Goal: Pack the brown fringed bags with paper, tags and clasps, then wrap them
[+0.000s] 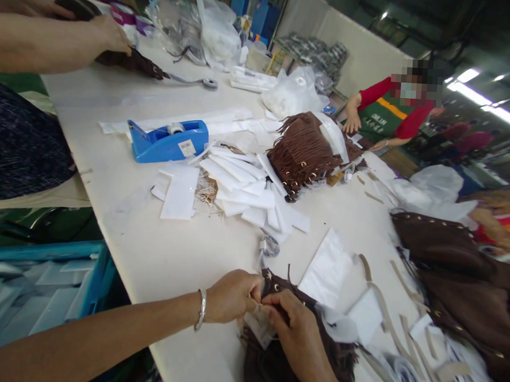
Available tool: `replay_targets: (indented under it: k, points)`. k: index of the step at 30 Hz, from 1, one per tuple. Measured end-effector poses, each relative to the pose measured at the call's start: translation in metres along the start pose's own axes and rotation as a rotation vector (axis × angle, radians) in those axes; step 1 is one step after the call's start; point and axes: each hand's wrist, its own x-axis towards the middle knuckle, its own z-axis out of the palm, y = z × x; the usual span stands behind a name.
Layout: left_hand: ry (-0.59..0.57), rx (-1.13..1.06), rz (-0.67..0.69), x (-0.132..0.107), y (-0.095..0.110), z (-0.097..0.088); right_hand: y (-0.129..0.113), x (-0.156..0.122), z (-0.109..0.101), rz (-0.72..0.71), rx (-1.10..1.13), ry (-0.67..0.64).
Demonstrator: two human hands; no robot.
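My left hand point(232, 296) and my right hand point(295, 325) meet at the near edge of the white table point(148, 236). Both pinch a small white paper piece point(259, 325) against the top of a brown fringed suede piece point(296, 360) with gold studs. My left wrist wears a silver bangle. The fingers of both hands are curled and pressed together on the paper. White paper wrap point(327, 270) lies just beyond the suede piece.
A blue tape dispenser point(168, 141) sits mid-table beside a heap of white paper strips point(242, 187) and another brown fringed piece point(303, 153). More brown suede point(458, 267) lies right. Another person's hands point(109, 32) work far left; a person in red point(389, 113) sits beyond. A blue bin point(37, 293) stands left.
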Motion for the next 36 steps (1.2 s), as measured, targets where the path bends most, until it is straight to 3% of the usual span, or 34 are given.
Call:
replay_targets:
  k: [7,15,21,26,36]
  points:
    - [0.136,0.489,0.151,0.007,0.008,-0.009,0.002,0.013,0.007,0.067,0.022,0.08]
    - [0.138,0.626,0.181,0.019,0.01,-0.014,0.011,0.024,0.005,0.071,-0.03,0.237]
    - [0.177,0.925,0.414,0.031,0.01,-0.026,0.019,0.037,-0.002,0.066,-0.121,0.28]
    - [0.099,0.974,0.543,0.044,0.007,-0.033,0.028,0.043,-0.001,0.054,-0.146,0.299]
    - [0.145,0.983,0.533,0.048,0.0,-0.026,0.036,0.05,-0.003,0.03,-0.2,0.201]
